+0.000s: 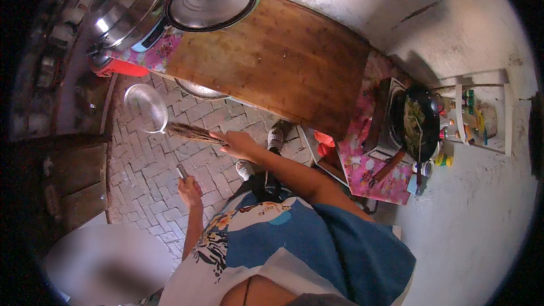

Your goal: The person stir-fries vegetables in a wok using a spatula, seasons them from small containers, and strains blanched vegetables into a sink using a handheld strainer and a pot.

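My left hand (190,189) grips the handle of a round wire-mesh strainer (146,108), which is raised over the brick floor. The strainer's thin shaft runs up from my fist to the mesh bowl. In my right hand (240,144) is a whisk-like brush (193,132) of dark brown fibres. Its bristle tips point left, close to the strainer's rim; whether they touch it I cannot tell. Both hands are in front of my body, left of a wooden board (272,59) that lies on the counter.
A large metal lid (212,2) and a steel steamer pot (123,8) stand at the counter's far end. On the right, a black wok (418,123) holds green food and a utensil. A wall shelf (508,114) carries bottles. Dark cabinets (80,178) line the left.
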Available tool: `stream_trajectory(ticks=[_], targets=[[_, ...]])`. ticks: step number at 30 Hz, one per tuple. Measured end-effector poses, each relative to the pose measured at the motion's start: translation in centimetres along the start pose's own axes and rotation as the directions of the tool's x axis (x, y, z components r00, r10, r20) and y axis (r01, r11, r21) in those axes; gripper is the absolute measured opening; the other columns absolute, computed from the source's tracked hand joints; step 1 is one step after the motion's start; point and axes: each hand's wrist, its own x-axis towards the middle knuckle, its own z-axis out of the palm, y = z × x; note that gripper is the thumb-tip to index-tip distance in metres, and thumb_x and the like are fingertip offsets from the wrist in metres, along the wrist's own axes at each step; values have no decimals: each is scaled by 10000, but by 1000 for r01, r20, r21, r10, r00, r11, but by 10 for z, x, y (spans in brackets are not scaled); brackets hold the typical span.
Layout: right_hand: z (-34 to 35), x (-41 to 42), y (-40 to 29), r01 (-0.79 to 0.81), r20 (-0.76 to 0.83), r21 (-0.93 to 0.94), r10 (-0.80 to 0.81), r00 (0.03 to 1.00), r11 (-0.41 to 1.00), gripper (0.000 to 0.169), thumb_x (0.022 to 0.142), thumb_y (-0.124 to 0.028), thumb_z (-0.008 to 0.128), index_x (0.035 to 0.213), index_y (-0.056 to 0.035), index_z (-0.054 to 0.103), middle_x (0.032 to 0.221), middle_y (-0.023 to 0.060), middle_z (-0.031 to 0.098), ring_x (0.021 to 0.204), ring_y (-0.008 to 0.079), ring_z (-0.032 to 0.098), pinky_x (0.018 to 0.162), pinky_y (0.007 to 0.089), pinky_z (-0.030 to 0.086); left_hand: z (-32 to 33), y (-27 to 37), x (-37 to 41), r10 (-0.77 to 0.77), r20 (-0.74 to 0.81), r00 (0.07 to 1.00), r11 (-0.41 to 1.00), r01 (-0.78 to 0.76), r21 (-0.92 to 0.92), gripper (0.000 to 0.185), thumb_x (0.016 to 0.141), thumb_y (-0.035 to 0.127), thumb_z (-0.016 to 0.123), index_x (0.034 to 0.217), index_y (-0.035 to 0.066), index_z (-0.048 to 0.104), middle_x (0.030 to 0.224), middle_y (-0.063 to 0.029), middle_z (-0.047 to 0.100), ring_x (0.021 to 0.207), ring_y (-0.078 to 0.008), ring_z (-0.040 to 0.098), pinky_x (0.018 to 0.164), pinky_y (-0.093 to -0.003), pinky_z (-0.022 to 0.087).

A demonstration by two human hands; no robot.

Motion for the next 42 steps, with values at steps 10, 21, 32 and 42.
stream_trajectory(ticks=[10, 21, 32, 42], targets=[[-100, -98, 216, -379, -891, 165, 303, 339, 910, 588, 821, -170, 536, 1357, -21, 347, 1269, 223, 499, 1079, 335, 560, 913, 394, 440, -74, -11, -4, -39, -7, 999, 984, 37, -176, 125, 842, 201, 524, 789, 121, 444, 497, 28, 352, 357, -80, 314, 310, -254, 253], [118, 39, -44, 110, -61, -341, -139, 988, 934, 578, 848, -230, 530, 1380, -294, 313, 1104, 182, 569, 875, 361, 622, 664, 458, 494, -110, -1, -26, -2, 10, 1000, 990, 4, -141, 90, 846, 173, 502, 806, 111, 450, 527, 34, 367, 396, -62, 328, 336, -226, 260], [55, -154, 85, -206, -887, 365, 407, 217, 908, 555, 817, -171, 541, 1325, -25, 374, 1294, 230, 455, 1195, 366, 451, 999, 383, 359, -118, -30, -12, -15, 91, 996, 994, 24, -105, 82, 841, 161, 526, 829, 113, 460, 543, 25, 384, 403, -64, 352, 334, -223, 257], [20, -74, 42, 54, -609, 85, 9, 793, 995, 556, 811, -181, 573, 1317, -24, 407, 1182, 228, 545, 1094, 335, 526, 972, 385, 379, -92, -7, -13, 48, 126, 991, 996, -39, -75, 128, 839, 179, 540, 779, 91, 470, 524, 26, 415, 378, -70, 365, 338, -229, 305]])
